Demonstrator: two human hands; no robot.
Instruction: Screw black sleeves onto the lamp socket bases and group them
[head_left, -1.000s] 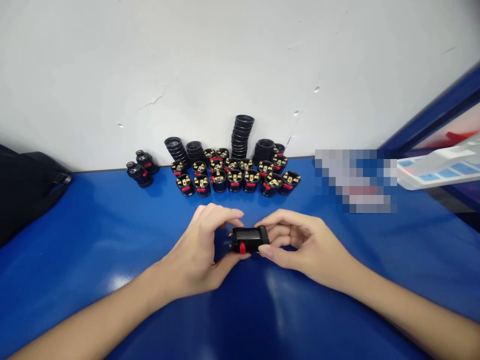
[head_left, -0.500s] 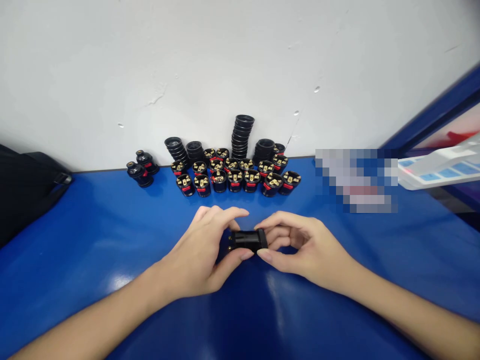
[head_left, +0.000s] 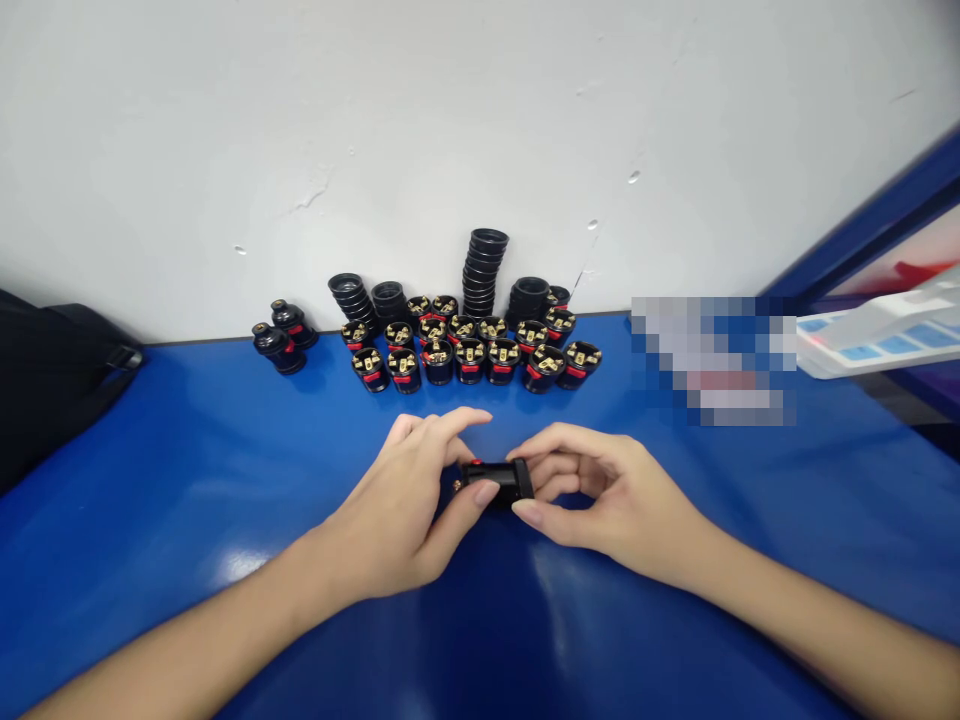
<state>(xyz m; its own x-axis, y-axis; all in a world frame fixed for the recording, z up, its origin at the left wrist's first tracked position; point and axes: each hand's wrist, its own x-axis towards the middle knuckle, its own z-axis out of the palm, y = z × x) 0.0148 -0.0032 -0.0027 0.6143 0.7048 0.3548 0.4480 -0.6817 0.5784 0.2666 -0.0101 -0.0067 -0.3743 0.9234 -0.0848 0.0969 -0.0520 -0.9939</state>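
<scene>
Between my two hands lies a black lamp socket [head_left: 491,478] on its side, with brass terminals at its left end and a red switch on its far upper side. My left hand [head_left: 420,500] pinches the socket body between thumb and fingers, its index finger raised clear above. At the right end, my right hand [head_left: 592,490] grips a wider black ring [head_left: 523,478] round the socket with thumb and fingertips. Behind them stand several open lamp sockets [head_left: 470,360] in rows, brass terminals upward, red switches facing me.
Stacks of black rings [head_left: 484,270] rise against the white wall [head_left: 450,120]. Two capped sockets [head_left: 277,348] stand left of the rows on the blue table [head_left: 187,430]. A black bag [head_left: 67,370] sits far left; a white tray [head_left: 877,345] and a blurred-out patch are at right.
The socket has turned about its long axis, so its red switch now shows on top. My left thumb has shifted up over the body; my right hand stays nearly still.
</scene>
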